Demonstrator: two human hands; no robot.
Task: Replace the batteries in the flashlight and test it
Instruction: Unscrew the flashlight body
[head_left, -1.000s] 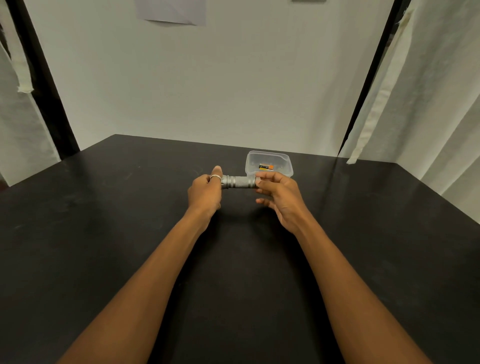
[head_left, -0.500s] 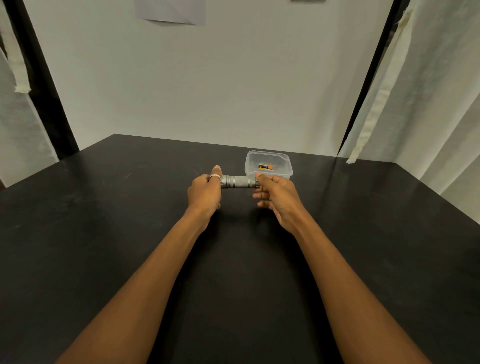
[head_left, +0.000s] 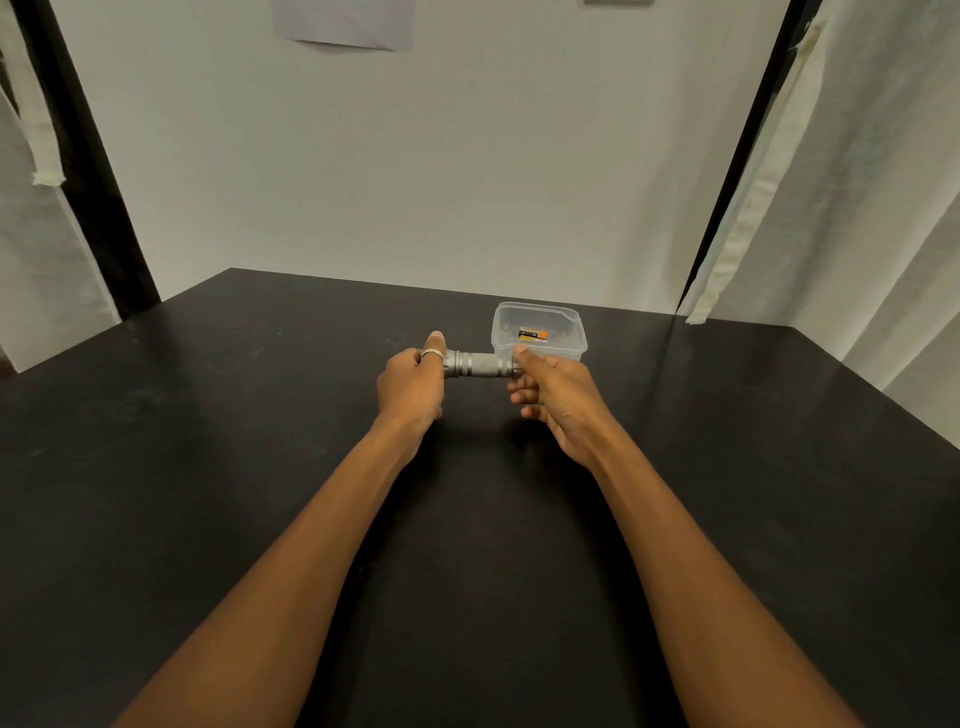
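A grey metal flashlight (head_left: 480, 365) is held level above the black table (head_left: 208, 467), between both hands. My left hand (head_left: 413, 387) is wrapped around its left end, thumb up, with a ring on one finger. My right hand (head_left: 553, 397) pinches the right end with thumb and fingertips; that end is hidden by the fingers. Just behind the flashlight stands a clear plastic container (head_left: 540, 332) with a black and orange battery (head_left: 533, 334) lying inside.
White walls close the table at the back and right. A dark post stands at the left and another at the right, with white cloth hanging beside each. The table's near and left areas are bare black surface.
My right hand's fingers have shifted slightly around the flashlight's right end. The left hand and the flashlight stay in about the same place.
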